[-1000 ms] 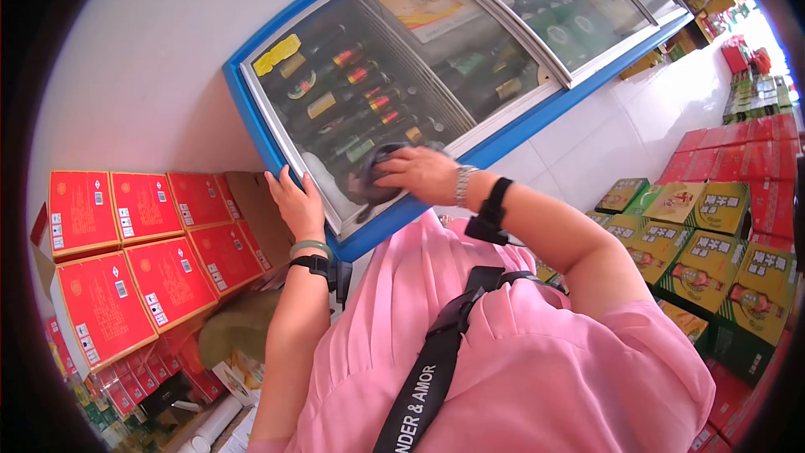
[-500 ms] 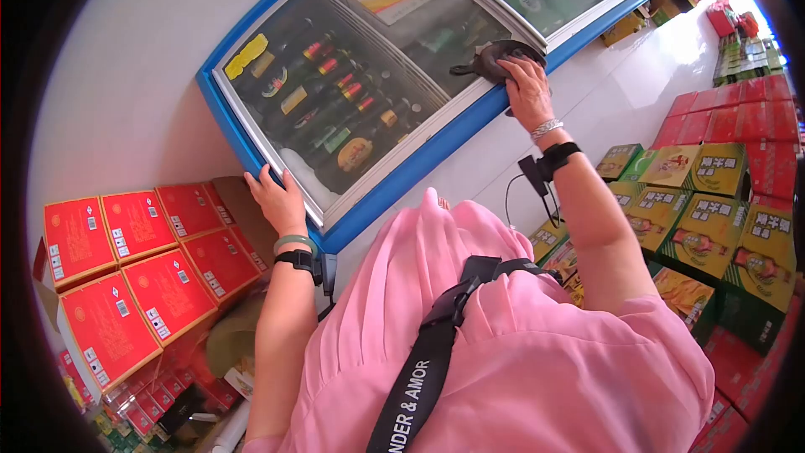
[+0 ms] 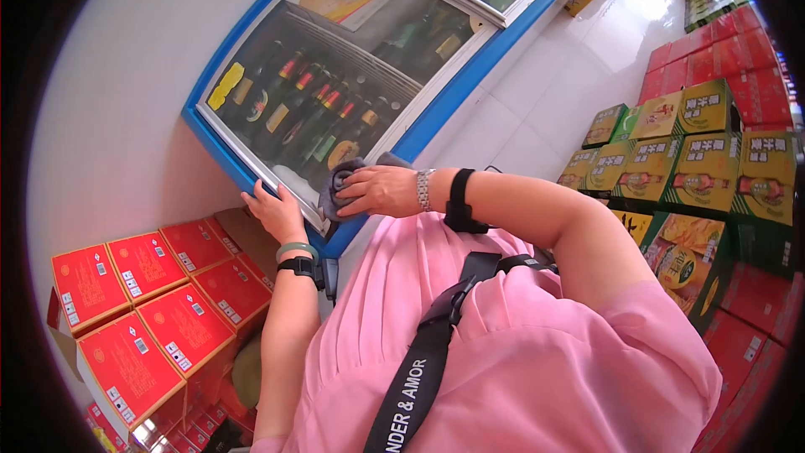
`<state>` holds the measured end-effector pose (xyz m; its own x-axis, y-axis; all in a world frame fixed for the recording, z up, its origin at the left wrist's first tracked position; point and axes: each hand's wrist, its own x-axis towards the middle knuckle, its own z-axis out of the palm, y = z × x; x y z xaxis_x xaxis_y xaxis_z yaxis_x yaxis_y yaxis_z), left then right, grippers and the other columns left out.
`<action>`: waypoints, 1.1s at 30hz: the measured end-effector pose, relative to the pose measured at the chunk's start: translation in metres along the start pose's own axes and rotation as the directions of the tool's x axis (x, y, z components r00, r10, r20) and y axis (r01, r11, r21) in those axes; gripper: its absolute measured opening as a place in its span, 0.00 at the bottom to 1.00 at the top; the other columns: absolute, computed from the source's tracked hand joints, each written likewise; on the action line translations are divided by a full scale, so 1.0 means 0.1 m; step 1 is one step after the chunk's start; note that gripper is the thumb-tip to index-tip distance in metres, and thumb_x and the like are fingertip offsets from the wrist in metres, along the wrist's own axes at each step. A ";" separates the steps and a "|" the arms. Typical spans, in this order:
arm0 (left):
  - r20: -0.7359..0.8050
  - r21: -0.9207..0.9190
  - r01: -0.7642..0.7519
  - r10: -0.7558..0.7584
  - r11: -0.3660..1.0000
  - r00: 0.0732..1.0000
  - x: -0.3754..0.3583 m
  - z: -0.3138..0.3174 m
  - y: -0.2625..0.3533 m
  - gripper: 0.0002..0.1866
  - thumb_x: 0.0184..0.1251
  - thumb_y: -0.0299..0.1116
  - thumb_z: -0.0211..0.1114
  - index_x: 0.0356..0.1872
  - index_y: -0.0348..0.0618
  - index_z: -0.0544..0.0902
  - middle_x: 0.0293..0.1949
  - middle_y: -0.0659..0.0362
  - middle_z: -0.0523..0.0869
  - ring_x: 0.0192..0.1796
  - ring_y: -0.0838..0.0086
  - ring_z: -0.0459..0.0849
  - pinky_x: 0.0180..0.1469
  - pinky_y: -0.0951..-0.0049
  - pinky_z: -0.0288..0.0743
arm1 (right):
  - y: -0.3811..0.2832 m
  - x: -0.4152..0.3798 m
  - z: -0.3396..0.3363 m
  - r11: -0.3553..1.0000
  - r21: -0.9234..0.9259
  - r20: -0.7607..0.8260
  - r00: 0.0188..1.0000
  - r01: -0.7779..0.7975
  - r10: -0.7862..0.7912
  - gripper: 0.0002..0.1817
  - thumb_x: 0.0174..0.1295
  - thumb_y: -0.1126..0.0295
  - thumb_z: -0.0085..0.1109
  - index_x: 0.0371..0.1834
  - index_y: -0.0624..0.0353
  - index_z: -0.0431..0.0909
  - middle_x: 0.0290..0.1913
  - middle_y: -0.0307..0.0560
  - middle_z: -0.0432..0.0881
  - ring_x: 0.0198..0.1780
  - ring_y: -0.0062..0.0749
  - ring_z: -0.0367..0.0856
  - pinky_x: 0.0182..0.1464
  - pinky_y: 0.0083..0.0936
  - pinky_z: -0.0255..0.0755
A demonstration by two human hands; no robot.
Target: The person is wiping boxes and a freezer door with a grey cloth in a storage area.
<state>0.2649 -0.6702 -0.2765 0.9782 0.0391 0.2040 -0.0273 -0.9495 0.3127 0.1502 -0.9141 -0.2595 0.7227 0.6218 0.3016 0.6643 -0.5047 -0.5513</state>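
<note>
We look down on a blue-rimmed chest freezer with sliding glass lids (image 3: 457,96), dark bottles inside. Stacked red cardboard boxes (image 3: 159,294) lie at eight o'clock. Our right hand (image 3: 379,191) presses a dark grey cloth (image 3: 334,190) onto the glass near its lower corner, grip closed over it. Our left hand (image 3: 272,211), at nine o'clock of the cloth, rests fingers spread on the rim.

A shop is showing here: a blue-rimmed chest freezer with sliding glass lids (image 3: 470,75) is displaying bottled drinks (image 3: 319,113), while stacked red cardboard cartons (image 3: 151,302) and green-and-yellow printed drink cases (image 3: 704,159) are crowding the white tiled floor (image 3: 553,92).
</note>
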 end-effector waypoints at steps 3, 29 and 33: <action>-0.002 -0.021 -0.028 0.028 0.999 1.000 0.00 0.01 -0.05 0.27 0.71 0.37 0.64 0.68 0.40 0.69 0.75 0.28 0.57 0.76 0.38 0.61 0.74 0.49 0.63 | -0.01 0.02 0.07 0.997 -0.073 -0.015 0.999 0.030 -0.031 0.29 0.62 0.73 0.60 0.69 0.41 0.75 0.69 0.47 0.74 0.73 0.48 0.68 0.75 0.42 0.61; -0.059 -0.102 -0.067 0.061 0.992 0.996 0.01 0.07 -0.14 0.29 0.67 0.33 0.65 0.68 0.37 0.70 0.72 0.29 0.63 0.77 0.40 0.60 0.77 0.50 0.57 | 0.62 -0.86 -0.61 0.877 -0.296 -0.308 0.907 -0.379 0.288 0.21 0.52 0.79 0.57 0.51 0.54 0.84 0.54 0.49 0.83 0.65 0.46 0.76 0.68 0.40 0.69; 0.018 0.015 -0.056 0.056 0.998 0.998 0.02 0.02 -0.09 0.29 0.72 0.35 0.63 0.70 0.38 0.67 0.74 0.29 0.60 0.77 0.41 0.60 0.77 0.52 0.57 | 0.54 -0.83 -0.55 0.944 -0.158 -0.217 0.943 -0.289 0.252 0.26 0.53 0.79 0.59 0.59 0.53 0.82 0.61 0.50 0.80 0.69 0.47 0.72 0.73 0.39 0.65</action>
<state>0.2676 -0.6624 -0.2808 0.9787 -0.0193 0.2042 -0.0787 -0.9548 0.2866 0.1367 -1.0260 -0.2714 0.8903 0.3295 0.3142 0.4489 -0.7507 -0.4848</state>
